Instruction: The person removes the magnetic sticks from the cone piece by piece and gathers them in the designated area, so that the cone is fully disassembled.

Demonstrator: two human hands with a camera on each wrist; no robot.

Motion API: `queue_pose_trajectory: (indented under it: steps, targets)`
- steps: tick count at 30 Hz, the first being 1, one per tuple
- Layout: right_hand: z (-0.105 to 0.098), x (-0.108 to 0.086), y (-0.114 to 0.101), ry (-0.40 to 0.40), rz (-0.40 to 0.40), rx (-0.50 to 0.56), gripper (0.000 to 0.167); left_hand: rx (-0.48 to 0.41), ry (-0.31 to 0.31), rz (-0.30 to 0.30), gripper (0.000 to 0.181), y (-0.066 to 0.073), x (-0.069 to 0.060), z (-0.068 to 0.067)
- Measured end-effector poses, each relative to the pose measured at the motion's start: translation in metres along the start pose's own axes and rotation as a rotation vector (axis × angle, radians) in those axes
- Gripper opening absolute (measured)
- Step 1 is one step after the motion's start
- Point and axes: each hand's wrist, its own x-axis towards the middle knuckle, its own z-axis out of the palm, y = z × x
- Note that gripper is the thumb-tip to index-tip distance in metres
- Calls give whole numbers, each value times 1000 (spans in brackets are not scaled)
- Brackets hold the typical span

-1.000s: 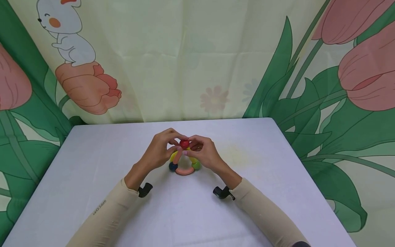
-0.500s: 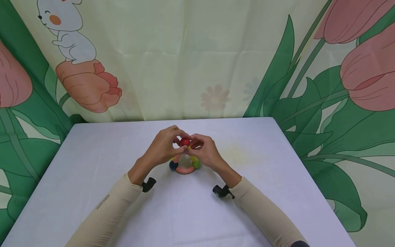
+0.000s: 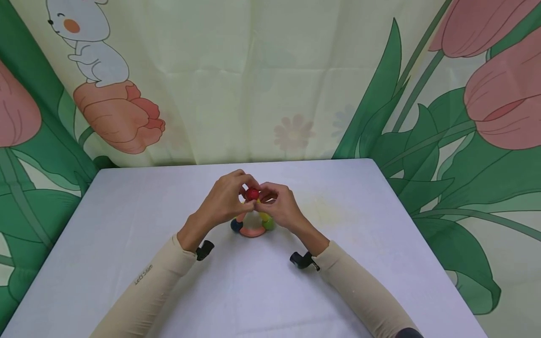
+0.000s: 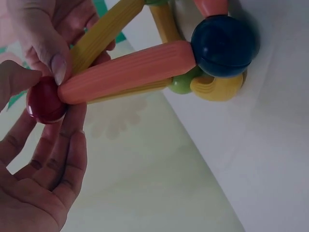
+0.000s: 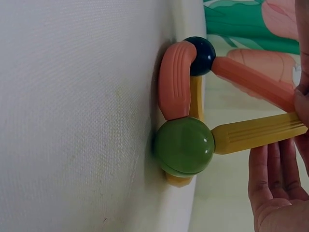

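A red ball tops a small frame of sticks and balls; my left hand grips it from the left. In the left wrist view the red ball touches the upper end of a salmon stick, whose lower end meets a dark blue ball. My right hand pinches the top of a yellow stick beside the red ball. That stick rises from a green ball. A curved salmon piece joins the green and blue balls at the base.
The frame stands on a table with a white cloth. Behind the table's far edge hangs a curtain printed with a rabbit, tulips and leaves.
My left hand has shifted slightly right and up, closer to my right hand. The salmon stick has swung from the front toward the frame's left side. My right hand has barely moved.
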Motion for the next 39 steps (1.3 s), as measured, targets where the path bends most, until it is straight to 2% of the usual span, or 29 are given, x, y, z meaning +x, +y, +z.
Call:
queue_pose_trajectory:
  steps: [12, 19, 28, 32, 39]
  targets:
    - [-1, 2, -3, 6, -7, -6, 30, -25, 41, 3, 31, -2, -2, 1]
    - [-1, 4, -4, 8, -2, -20, 33, -153, 81, -45, 29, -7, -7, 0]
    - [-1, 4, -2, 19, -22, -22, 33, -358, 97, -177, 31, -23, -15, 2]
    - [0, 2, -1, 26, -16, -33, 32, -401, 110, -190, 30, -28, -18, 3]
    - [1, -2, 0, 28, -18, -34, 33, -431, 146, -178, 29, -38, -26, 1]
